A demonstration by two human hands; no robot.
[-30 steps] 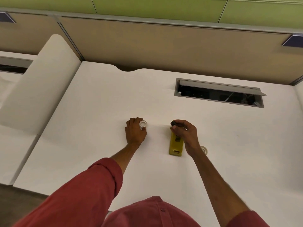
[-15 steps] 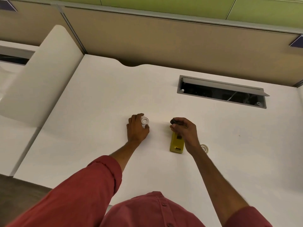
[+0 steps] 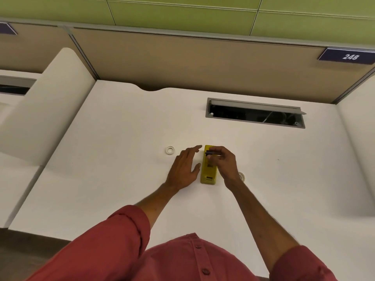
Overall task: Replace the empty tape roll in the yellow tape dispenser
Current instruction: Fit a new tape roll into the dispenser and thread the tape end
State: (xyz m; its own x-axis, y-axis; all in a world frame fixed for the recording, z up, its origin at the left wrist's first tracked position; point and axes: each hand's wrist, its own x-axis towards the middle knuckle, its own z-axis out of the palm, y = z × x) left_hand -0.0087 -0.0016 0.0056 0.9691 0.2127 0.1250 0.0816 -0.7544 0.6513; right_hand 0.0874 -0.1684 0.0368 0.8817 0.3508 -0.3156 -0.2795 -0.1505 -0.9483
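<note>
The yellow tape dispenser point(image 3: 209, 167) lies flat on the white desk point(image 3: 121, 138), near the middle, with its long side running from 12 to 6 o'clock. The right hand point(image 3: 225, 163) is over it from the 3 o'clock side. Its fingers are pinched shut on a small black part point(image 3: 210, 153) near the top end. This looks like the little hub that a roll sits on, but it is too small to be sure.

The left hand point(image 3: 185, 169) is open and flat with nothing in it, just beside the dispenser at 9 o'clock. A small white ring point(image 3: 170, 150) sits alone on the desk at about 10 o'clock from the dispenser. Another roll point(image 3: 241, 176) peeks out behind the right wrist at about 4 o'clock.

The dispenser looks like hard, light plastic, so it may slide. Holding its long sides should keep it still. The rings look light and smooth, and are best pinched by the rim.
</note>
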